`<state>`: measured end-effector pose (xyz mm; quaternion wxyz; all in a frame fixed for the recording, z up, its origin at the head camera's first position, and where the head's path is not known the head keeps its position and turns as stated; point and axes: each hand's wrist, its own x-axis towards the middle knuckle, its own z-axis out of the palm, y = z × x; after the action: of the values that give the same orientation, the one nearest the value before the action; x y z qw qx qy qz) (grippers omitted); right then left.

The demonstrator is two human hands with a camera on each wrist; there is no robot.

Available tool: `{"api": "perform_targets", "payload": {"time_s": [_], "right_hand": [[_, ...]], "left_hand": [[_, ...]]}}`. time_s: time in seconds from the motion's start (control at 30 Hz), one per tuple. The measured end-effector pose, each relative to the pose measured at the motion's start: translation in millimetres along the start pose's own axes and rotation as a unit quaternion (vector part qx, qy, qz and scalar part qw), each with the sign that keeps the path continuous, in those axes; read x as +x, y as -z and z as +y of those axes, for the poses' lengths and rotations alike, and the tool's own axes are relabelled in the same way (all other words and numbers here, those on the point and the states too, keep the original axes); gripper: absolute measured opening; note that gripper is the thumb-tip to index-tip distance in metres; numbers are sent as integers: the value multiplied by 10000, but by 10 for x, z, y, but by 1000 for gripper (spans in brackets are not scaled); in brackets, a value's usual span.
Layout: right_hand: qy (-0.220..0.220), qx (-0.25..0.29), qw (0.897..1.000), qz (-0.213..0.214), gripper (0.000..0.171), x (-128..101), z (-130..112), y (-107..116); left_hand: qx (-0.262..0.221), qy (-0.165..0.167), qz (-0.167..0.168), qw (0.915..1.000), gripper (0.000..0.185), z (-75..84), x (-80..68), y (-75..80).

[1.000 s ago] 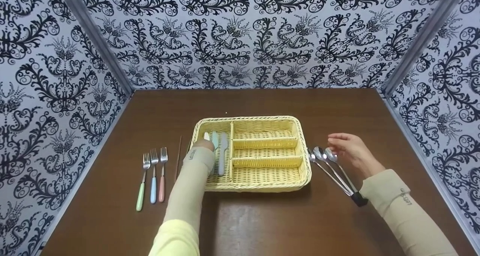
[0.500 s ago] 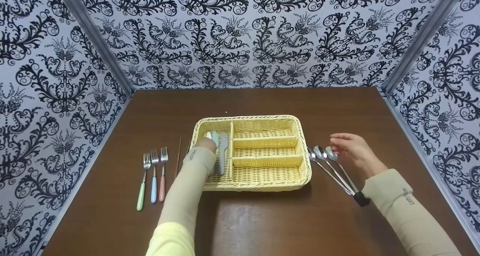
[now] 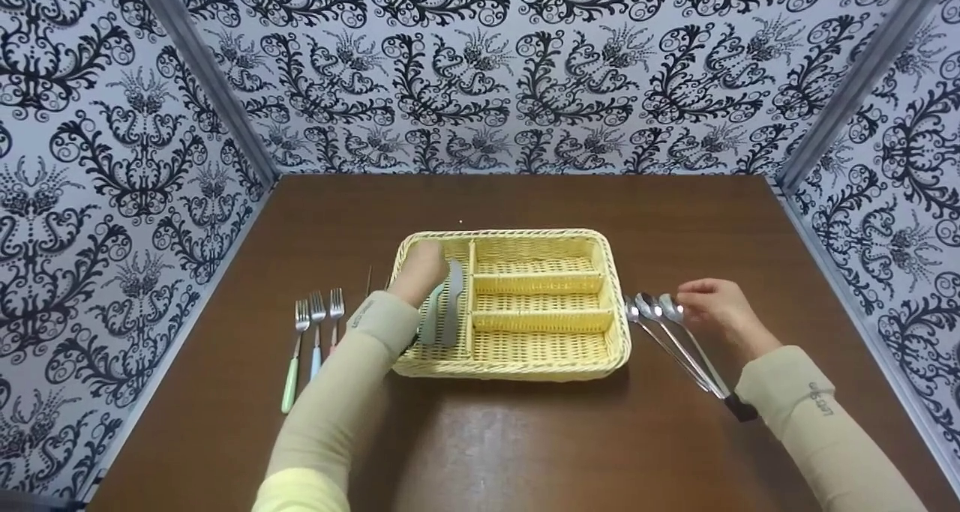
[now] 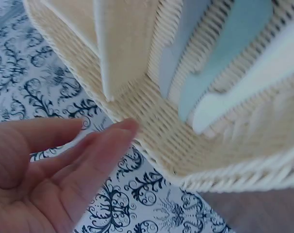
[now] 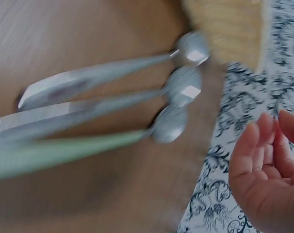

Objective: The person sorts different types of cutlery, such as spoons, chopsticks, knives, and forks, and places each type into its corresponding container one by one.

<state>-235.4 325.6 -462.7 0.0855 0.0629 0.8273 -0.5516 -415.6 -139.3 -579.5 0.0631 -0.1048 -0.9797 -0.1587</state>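
The left hand [image 3: 424, 272] hovered over the long left compartment of the wicker tray [image 3: 555, 362], fingers straight and holding nothing, with three pale knives [image 3: 442, 313] lying just at its 5 o'clock. At the tray's 3 o'clock, the right hand [image 3: 716, 313] hung loosely open, empty, just beside the bowls of three spoons [image 3: 660, 321] on the brown table [image 3: 525, 437]. Three forks [image 3: 315, 332] lay at 9 o'clock.

beige arm sleeves with small lettering, yellow cuffs above.
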Motion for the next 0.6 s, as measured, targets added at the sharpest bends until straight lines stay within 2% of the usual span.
{"api": "perform_targets", "payload": {"time_s": [0.07, 0.1, 0.17, 0.3, 0.43, 0.6], "right_hand": [[75, -901, 9958, 163, 35, 13, 81, 10], [81, -1292, 9914, 200, 35, 17, 124, 15], [-3, -1918, 9812, 222, 34, 22, 206, 26], [-392, -2240, 9738, -48, 22, 24, 349, 25], [-765, -2141, 9735, -260, 11, 30, 434, -5], [-950, -2091, 9728, -314, 13, 60, 491, -28]], "left_hand": [[-336, -135, 256, 9990, 24, 508, -394, 639], [-495, -193, 341, 9980, 22, 710, -561, 886], [-783, 109, 103, 9968, 17, 1069, -842, 1304], [-1287, 390, -181, 9908, 32, 1260, -1005, 1464], [-1561, 505, -335, 9859, 32, 1274, -1009, 1437], [-1807, 350, -302, 9825, 31, 1254, -1007, 1397]]}}
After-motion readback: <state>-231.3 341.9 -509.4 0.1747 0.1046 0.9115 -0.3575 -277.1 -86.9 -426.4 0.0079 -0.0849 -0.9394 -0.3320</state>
